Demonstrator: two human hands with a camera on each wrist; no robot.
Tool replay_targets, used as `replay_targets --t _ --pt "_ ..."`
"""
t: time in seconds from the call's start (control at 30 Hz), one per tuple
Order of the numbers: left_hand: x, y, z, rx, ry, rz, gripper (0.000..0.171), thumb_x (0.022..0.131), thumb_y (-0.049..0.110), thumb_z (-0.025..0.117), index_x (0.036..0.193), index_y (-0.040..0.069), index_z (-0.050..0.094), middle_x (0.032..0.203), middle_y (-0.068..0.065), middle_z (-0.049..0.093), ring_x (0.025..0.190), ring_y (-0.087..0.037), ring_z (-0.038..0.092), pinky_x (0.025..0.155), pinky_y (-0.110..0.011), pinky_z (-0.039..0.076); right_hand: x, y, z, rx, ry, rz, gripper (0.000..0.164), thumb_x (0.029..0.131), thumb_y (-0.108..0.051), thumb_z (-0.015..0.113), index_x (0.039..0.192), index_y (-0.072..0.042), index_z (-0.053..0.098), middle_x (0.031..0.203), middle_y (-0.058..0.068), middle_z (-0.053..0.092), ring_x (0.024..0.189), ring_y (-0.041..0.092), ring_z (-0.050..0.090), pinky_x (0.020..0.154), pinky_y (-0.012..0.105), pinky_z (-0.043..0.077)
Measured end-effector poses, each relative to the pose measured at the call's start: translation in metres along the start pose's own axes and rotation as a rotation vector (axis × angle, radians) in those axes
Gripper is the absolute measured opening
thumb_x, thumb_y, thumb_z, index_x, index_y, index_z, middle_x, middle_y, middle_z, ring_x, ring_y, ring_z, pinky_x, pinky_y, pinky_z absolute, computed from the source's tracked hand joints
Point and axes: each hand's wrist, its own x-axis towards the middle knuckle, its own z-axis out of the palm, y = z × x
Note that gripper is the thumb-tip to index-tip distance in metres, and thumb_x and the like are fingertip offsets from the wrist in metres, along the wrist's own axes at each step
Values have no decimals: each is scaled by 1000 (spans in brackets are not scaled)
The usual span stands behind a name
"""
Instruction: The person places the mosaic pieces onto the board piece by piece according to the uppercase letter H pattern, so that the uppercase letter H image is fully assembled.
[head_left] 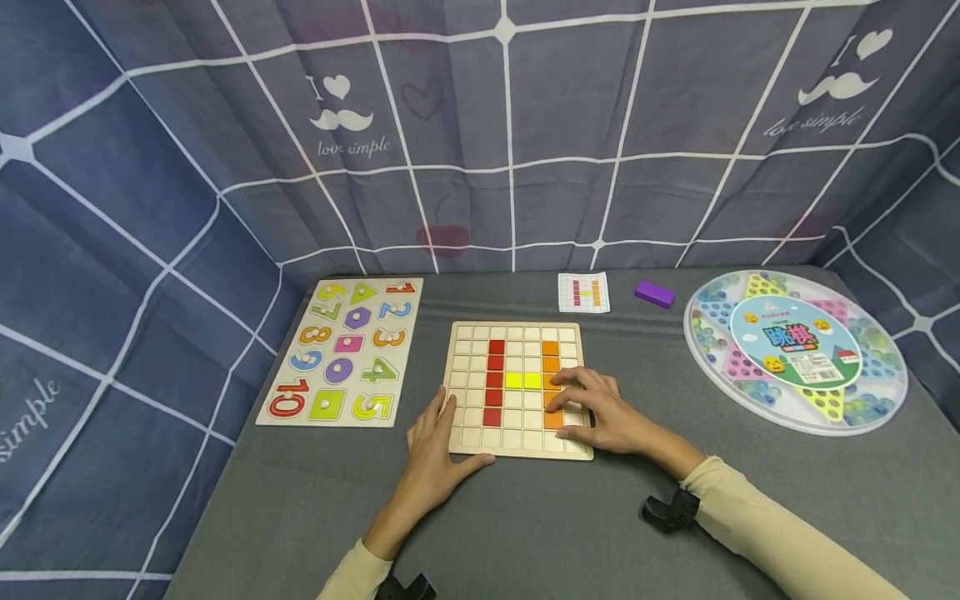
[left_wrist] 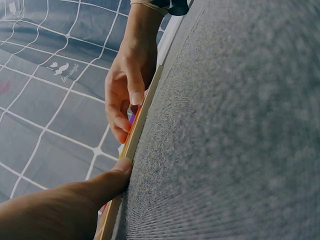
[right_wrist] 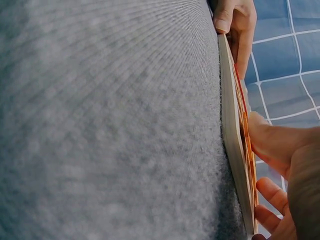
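Observation:
A wooden grid board (head_left: pixel 517 442) lies flat on the grey table. On it stand a red column (head_left: pixel 494 379), an orange column (head_left: pixel 551 367) and a short yellow bar (head_left: pixel 522 381) between them. My left hand (head_left: pixel 433 458) rests at the board's lower left corner, fingers along the left edge and thumb (left_wrist: pixel 117 172) at the front edge. Over the board's right side, my right hand (head_left: pixel 600 408) touches the orange column with bent, spread fingers. Part of the column is hidden beneath them. In the right wrist view, my right thumb (right_wrist: pixel 267 137) lies at the board's top surface.
Behind the board lie a small pattern card (head_left: pixel 584 292) and a purple block (head_left: pixel 654 293). A number-and-shape puzzle board (head_left: pixel 397 400) is to the left. On the right lies a round game board (head_left: pixel 892 392). A grid-patterned curtain (head_left: pixel 562 200) borders the table's back and sides.

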Motion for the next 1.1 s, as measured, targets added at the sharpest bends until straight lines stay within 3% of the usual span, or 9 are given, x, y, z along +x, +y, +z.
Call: replay_targets --t 0.47,0.7,0.93,1.1 --pt "0 -1 1 3 9 13 105 68 41 88 147 -7 36 157 -26 24 138 -42 32 98 -55 22 -2 2 -1 -11 18 -34 28 82 -22 79 108 -27 69 132 10 54 128 28 43 93 51 23" --pt "-2 -4 -3 -27 -42 -22 103 72 43 85 149 -3 34 159 -24 22 139 -43 30 101 -57 20 -4 3 -8 -9 28 -27 33 84 -19 76 116 -18 67 136 13 53 127 32 43 100 58 29" --pt "8 -6 -25 -28 -67 -64 101 77 43 82 151 -1 31 156 -23 28 138 -42 31 106 -61 24 -8 10 -26 -116 62 4 41 85 -18 76 124 -15 64 140 14 50 129 34 42 102 60 29" --pt "25 -6 -50 25 -76 -95 101 78 43 81 152 -1 28 156 -22 29 142 -42 29 110 -64 23 -18 22 -50 -247 107 49 48 84 -18 76 129 -11 61 141 17 49 133 40 40 101 64 29"
